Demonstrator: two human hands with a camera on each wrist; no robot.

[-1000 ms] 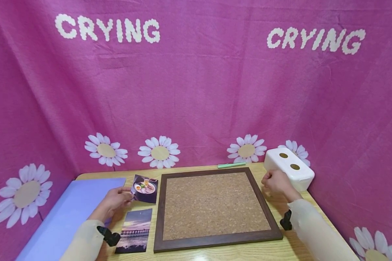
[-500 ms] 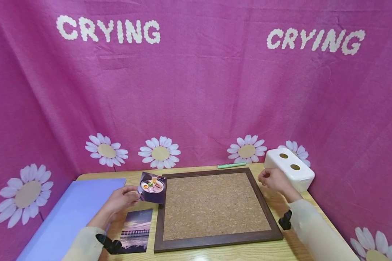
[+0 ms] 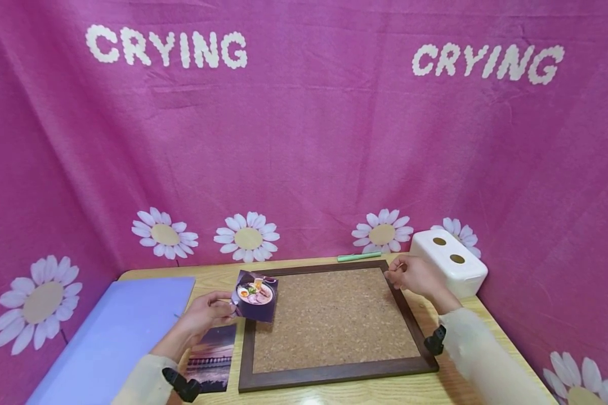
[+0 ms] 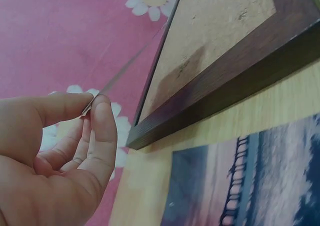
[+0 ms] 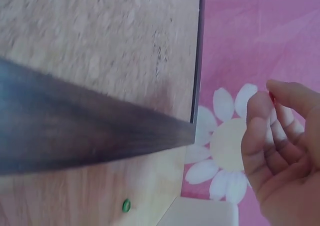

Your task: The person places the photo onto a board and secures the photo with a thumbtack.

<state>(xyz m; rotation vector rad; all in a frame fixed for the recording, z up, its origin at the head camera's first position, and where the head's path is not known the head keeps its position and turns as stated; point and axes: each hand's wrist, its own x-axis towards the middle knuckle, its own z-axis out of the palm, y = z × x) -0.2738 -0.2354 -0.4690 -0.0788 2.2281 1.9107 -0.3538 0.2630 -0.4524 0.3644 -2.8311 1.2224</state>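
Observation:
My left hand (image 3: 205,318) pinches the left edge of a photo of a noodle bowl (image 3: 255,296), held above the left side of a cork board (image 3: 339,320) with a dark wooden frame. Seen edge-on in the left wrist view, the photo (image 4: 122,72) sits between thumb and fingers. Over the board's far right corner is my right hand (image 3: 415,275). Its thumb and forefinger pinch a tiny red object (image 5: 272,97), mostly hidden by the fingertips. A second photo, of a pier at dusk (image 3: 211,360), lies left of the board, partly under my left forearm.
A white box (image 3: 448,261) with two round gold spots stands at the back right. Behind the board lies a green pen-like stick (image 3: 358,257). A small green ring-shaped object (image 5: 126,205) rests on the table near the frame. A lilac sheet (image 3: 116,332) covers the left side.
The noodle photo has been lifted from the table and carried right, over the board's left frame. My right hand has moved left from beside the white box to the board's far right corner.

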